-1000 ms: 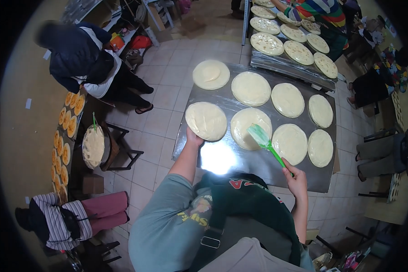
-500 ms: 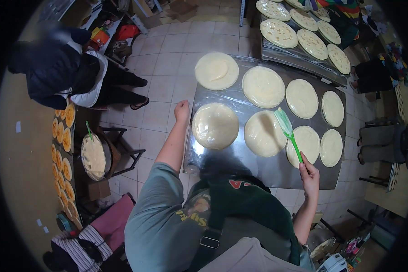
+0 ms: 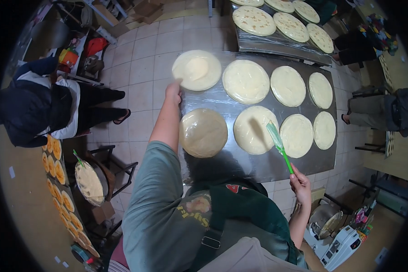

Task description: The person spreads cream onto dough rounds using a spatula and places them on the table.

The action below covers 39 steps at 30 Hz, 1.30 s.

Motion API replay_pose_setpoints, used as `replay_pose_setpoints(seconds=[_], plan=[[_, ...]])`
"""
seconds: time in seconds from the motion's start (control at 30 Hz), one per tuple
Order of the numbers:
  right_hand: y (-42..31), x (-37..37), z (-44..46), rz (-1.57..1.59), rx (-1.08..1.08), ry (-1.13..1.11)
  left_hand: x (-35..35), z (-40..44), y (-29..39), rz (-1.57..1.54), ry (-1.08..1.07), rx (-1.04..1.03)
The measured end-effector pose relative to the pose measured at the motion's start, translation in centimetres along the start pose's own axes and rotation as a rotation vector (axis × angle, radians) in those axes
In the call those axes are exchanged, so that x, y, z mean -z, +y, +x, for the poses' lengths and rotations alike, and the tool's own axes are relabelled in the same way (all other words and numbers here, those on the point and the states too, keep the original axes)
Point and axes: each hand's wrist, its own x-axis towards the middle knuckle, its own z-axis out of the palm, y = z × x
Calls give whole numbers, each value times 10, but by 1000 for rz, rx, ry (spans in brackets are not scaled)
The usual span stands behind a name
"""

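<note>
My right hand (image 3: 300,183) grips the handle of a green spatula (image 3: 282,147). Its pale, cream-smeared head is over the right edge of a round, cream-covered layer (image 3: 250,131), casting a shadow on it; contact is unclear. My left hand (image 3: 173,93) reaches to the lower left rim of another round layer (image 3: 208,84), which carries a thicker mound of cream (image 3: 197,68). Blur hides whether those fingers grip the rim. Nearest below that hand lies a glossy round layer (image 3: 203,133). Several similar discs, such as the coated round (image 3: 288,86), fill the metal table (image 3: 213,170).
Behind stands a second table (image 3: 281,45) bearing browned flat rounds (image 3: 254,20). At left, a bowl of cream (image 3: 89,183) rests on a stool (image 3: 122,170), near orange-topped rounds (image 3: 68,201). A person in dark clothing (image 3: 54,99) stands there; another (image 3: 381,111) is at right.
My left hand has moved forward from beside the table to the far left disc's rim. The spatula stays over the front middle disc, slightly shifted. The whole view has turned a little.
</note>
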Motion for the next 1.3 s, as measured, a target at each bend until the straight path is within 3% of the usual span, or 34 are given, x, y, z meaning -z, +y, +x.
replay_pose_setpoints(seconds=[0.03,0.17,0.27,0.33,0.47,0.53,0.67,0.73,0.8,0.87,0.93,1.0,1.27,1.3], plan=[[3,0,-2,13,-11,3,-4,-4,4,-92,-114,15],[7,-1,-9,36,-6,16,-25,-17,12,-224,-101,144],[13,1,-14,60,13,21,-24,-24,20,-160,-171,34],[15,3,-18,78,7,10,-22,-37,28,77,-168,-276],[22,5,-17,93,17,24,-30,-70,51,250,-123,-476],[21,5,-15,-8,155,-63,-36,-97,67,434,-132,-642],[16,10,-15,12,170,-117,-32,-160,100,721,-153,-737],[21,17,-12,1,325,-167,-27,-211,115,600,-298,-557],[19,28,-17,4,333,-183,-6,-222,118,216,-534,-504],[14,40,-24,8,342,-203,9,-236,115,-178,-798,-166],[9,52,-33,71,296,-251,-16,-270,78,-461,-909,-384],[10,62,-37,69,330,-252,-46,-254,22,-570,-609,-565],[28,87,-48,-31,500,-212,-108,-334,-66,-544,-836,-263],[31,90,-50,-131,599,-156,-112,-339,-71,-540,-859,-223]])
